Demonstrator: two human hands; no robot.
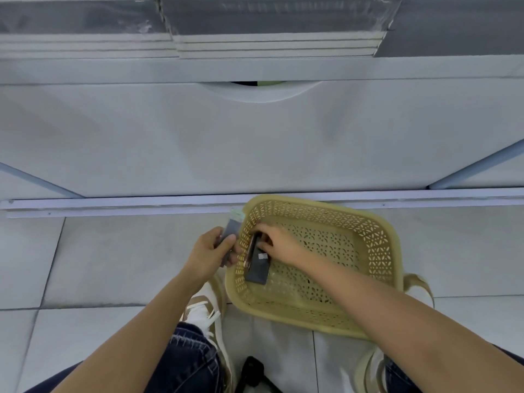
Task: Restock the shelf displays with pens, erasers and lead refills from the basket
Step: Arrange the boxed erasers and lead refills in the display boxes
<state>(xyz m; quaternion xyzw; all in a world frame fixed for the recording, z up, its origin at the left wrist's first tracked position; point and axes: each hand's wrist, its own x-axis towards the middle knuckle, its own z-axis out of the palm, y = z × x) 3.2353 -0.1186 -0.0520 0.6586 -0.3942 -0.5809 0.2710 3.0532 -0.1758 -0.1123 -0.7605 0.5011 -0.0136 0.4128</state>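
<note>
A tan perforated plastic basket (365, 236) sits on the tiled floor in front of the white shelf unit. Inside it, at its left side, lie dark flat packets (258, 269). My right hand (279, 243) reaches into the basket and its fingers grip the top of those packets. My left hand (211, 252) hovers just outside the basket's left rim, closed around a bundle of grey and clear packets (231, 228) that stick up beyond my fingers. What the packets contain is too small to read.
The shelf unit's white base panel (255, 143) with a curved cut-out fills the upper view, with a rail along the floor. My shoe (207, 313) and jeans are below the basket. A black object (252, 370) lies on the floor near the bottom edge.
</note>
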